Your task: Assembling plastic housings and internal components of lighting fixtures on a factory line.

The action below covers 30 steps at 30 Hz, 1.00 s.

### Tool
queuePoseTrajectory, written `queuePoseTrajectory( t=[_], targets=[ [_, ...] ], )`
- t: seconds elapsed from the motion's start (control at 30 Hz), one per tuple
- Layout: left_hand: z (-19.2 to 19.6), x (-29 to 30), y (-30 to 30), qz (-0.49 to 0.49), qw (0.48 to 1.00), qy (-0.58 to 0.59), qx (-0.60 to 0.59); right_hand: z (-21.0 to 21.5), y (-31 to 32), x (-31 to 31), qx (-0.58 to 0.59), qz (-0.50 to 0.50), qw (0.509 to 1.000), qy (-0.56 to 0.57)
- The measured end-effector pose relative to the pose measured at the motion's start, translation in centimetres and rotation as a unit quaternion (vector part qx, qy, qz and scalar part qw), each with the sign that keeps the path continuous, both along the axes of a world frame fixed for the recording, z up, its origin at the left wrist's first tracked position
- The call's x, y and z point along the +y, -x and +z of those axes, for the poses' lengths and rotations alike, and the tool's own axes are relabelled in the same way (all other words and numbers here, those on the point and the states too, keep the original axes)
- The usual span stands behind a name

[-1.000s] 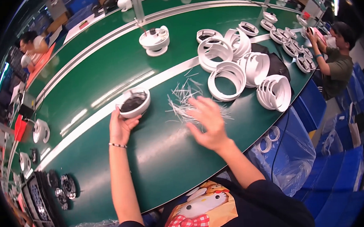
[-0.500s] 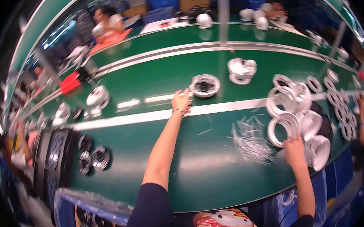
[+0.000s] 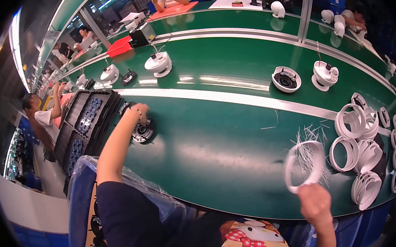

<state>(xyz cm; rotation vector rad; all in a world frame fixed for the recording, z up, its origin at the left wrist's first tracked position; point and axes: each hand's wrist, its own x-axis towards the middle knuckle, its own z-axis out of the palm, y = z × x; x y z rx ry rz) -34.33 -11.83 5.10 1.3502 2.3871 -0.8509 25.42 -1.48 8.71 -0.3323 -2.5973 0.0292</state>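
White ring [image 3: 304, 166] pinched in right hand [image 3: 314, 204] fingers; left hand [image 3: 141, 113] fingers' state hidden over black disc [image 3: 142, 132].

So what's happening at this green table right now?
A person works at a long green bench. Their left hand reaches far out to a round black-and-silver part beside stacked black trays. Their right hand holds up a white plastic ring, near a pile of more white rings and thin white strips. Other people work farther along the line.
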Motion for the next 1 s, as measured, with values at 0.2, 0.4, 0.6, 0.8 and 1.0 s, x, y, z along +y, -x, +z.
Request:
queuePoseTrajectory(
  t=[0.2, 0.4, 0.6, 0.8, 1.0],
  targets=[
    [0.1, 2.0, -5.1, -0.125, 0.980, -0.128, -0.085, -4.1, 3.4, -1.8, -0.021, 0.106, 0.993, 0.043],
    [1.1, 6.0, -17.5, -0.384, 0.879, -0.260, -0.107, -5.7, 2.9, -2.3, -0.084, 0.064, 0.991, 0.079],
    [-0.3, 6.7, -19.4, -0.089, 0.901, -0.349, -0.242, -1.4, 4.7, -0.9, -0.092, -0.123, 0.966, 0.206],
    [-2.9, 11.5, -22.7, 0.116, 0.820, -0.277, -0.486, -3.7, 7.9, -0.8, -0.175, -0.102, 0.931, 0.303],
    [-1.7, 13.9, -24.7, 0.189, 0.769, -0.260, -0.553, -3.8, 7.7, -1.3, -0.192, -0.085, 0.933, 0.292]
  ],
)
